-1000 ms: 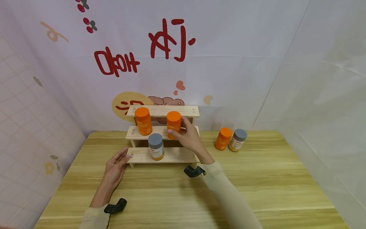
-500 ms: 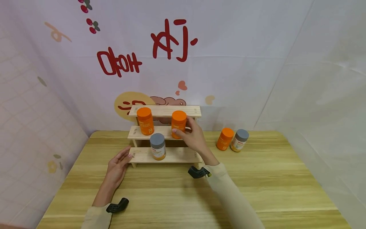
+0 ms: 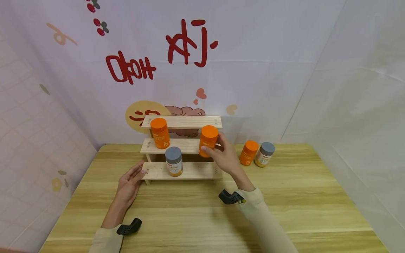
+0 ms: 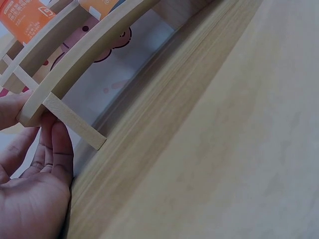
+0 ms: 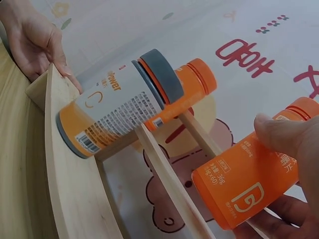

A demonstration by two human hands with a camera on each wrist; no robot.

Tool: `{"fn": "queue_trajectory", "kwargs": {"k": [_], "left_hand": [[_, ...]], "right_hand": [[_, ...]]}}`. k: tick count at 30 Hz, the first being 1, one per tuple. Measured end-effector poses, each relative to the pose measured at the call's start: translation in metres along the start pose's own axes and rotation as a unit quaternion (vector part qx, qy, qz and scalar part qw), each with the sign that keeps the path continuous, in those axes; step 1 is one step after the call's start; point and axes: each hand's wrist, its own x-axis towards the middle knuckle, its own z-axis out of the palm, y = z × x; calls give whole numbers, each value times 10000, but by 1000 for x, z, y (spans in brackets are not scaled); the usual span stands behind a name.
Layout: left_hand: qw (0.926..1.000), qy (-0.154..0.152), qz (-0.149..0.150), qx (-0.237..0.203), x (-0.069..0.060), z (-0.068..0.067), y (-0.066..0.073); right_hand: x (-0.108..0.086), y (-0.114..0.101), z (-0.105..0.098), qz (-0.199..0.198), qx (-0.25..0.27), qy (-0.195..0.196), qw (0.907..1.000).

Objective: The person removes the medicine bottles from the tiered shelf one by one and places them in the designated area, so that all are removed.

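A three-step wooden rack stands against the back cloth. At its lowest step's left end, my left hand grips the board, thumb on top and fingers beneath. My right hand holds an orange supplement bottle by its sides, at the right end of the middle step. Its base overlaps the step's front edge in the head view; the right wrist view shows it tilted, apart from the boards. Another orange bottle stands on the middle step's left. A grey-lidded bottle sits on the lowest step.
On the table, right of the rack, stand a third orange bottle and a second grey-lidded bottle, side by side. Printed cloth closes off the back and both sides.
My right hand has carried the orange bottle rightward along the middle step, most of it in the last half second, and slightly toward me. My left hand keeps its grip on the rack.
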Motion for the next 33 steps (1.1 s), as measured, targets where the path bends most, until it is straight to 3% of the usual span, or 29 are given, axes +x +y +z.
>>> {"fn": "queue_trajectory", "kwargs": {"k": [4,17,33], "left_hand": [[10000,-29,15,-35,0,-1,-1],[10000,7,-24,-4,0,-1,-1],[10000,-32,66,-53,-1,0,0]], "right_hand": [[-8,1,-8,141,-101,72,9998],[-22,15,-35,-104,-74,246,9996],[-41,30,-70,-51,-61,340,9994]]}}
